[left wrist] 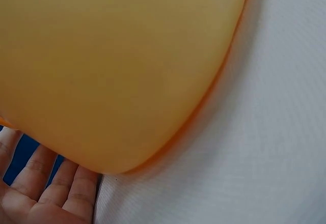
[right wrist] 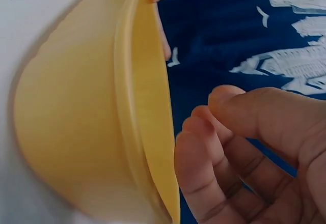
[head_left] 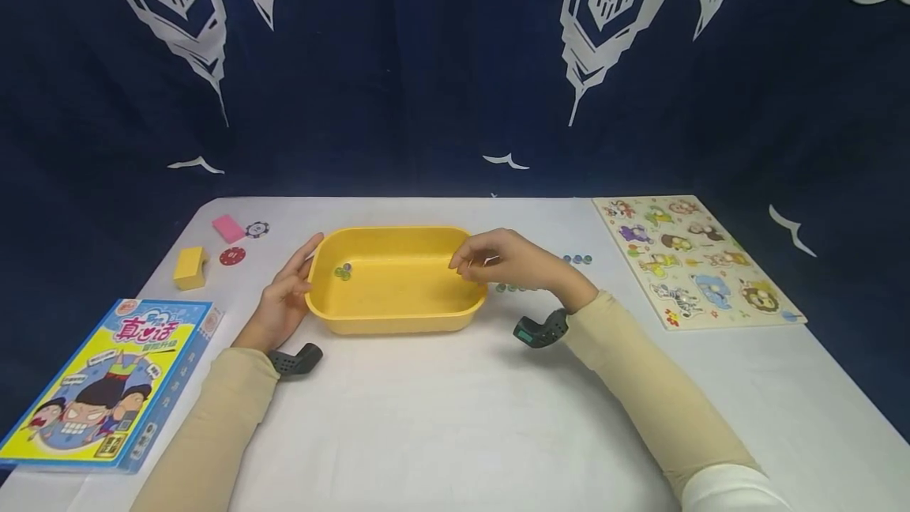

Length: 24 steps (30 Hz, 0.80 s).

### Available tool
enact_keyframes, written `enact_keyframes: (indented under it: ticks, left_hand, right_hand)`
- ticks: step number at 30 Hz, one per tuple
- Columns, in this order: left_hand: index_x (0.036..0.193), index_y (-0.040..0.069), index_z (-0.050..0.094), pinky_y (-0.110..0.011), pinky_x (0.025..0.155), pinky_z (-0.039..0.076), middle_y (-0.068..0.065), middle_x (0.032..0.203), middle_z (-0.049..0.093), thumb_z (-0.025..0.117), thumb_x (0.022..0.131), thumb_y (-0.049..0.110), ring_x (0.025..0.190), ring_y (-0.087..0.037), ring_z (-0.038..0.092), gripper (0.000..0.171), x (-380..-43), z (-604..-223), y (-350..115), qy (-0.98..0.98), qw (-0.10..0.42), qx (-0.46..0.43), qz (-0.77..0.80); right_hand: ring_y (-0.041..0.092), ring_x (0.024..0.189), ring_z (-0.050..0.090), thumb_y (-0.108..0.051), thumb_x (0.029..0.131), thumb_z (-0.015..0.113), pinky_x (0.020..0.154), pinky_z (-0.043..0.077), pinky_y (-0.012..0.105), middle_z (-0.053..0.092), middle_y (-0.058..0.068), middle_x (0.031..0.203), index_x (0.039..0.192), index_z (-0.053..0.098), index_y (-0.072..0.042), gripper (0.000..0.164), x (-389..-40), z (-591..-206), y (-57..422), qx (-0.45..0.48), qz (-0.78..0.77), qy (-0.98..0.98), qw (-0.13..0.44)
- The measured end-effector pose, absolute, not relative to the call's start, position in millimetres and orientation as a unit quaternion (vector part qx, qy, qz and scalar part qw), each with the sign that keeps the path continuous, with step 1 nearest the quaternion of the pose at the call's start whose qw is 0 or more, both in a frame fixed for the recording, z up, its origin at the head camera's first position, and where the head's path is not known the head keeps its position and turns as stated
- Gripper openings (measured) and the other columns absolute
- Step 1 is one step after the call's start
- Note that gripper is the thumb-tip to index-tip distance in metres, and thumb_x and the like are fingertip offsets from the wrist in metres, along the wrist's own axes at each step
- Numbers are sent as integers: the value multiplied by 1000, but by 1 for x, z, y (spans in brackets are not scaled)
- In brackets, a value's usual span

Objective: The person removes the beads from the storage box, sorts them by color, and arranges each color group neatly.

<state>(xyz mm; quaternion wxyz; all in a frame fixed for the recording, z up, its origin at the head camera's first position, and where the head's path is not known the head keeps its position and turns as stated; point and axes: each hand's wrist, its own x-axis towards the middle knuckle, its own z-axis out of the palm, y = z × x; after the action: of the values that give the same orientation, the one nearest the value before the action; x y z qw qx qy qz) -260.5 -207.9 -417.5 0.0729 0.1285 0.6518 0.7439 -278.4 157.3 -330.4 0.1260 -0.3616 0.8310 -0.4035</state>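
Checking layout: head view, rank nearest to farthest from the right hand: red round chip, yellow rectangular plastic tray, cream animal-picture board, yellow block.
From the right hand:
1. Yellow tray, left, by its fingers
2. Cream board, right side
3. Red chip, left beyond tray
4. Yellow block, just left of chip

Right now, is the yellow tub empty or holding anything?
Not empty: the head view shows a few marbles clustered inside the yellow tub, at one end, with most of its floor bare.
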Motion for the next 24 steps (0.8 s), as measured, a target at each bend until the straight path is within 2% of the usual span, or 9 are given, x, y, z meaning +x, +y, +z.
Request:
enact_keyframes:
  ticks: [4,8,12,19,24]
  left_hand:
    - [161,22,17,-39,119,25,-8,166,17,31,81,5,151,-27,19,83,-261,-418,-208,651,75,129,745]
    - [161,22,18,-36,118,27,-7,166,18,32,81,5,151,-26,19,83,-261,-419,-209,650,74,127,745]
    - [160,25,20,-32,117,29,-6,166,18,32,81,5,151,-25,20,83,-262,-420,-209,654,73,126,743]
    - [161,24,19,-34,118,28,-5,166,19,32,80,5,151,-25,20,84,-262,-419,-209,660,69,125,738]
    - [161,20,17,-30,115,32,-8,166,19,31,80,4,151,-26,20,84,-263,-421,-209,654,67,128,743]
  right_hand:
    - [18,92,64,-2,92,65,88,54,32,70,16,105,110,71,1,19,-287,-331,140,-395,-364,829,154]
    - [15,92,64,-1,91,65,88,54,30,71,7,102,110,72,-1,20,-293,-332,126,-428,-304,831,182]
    - [13,87,64,3,87,66,79,54,25,69,0,95,105,72,-5,20,-295,-335,115,-441,-238,836,224]
    - [9,71,50,12,81,56,68,41,20,57,-8,73,87,72,-13,30,-293,-339,97,-447,-84,857,243]
    - [9,64,43,15,76,52,60,32,21,48,-10,65,72,62,-15,32,-291,-340,91,-430,-35,867,248]
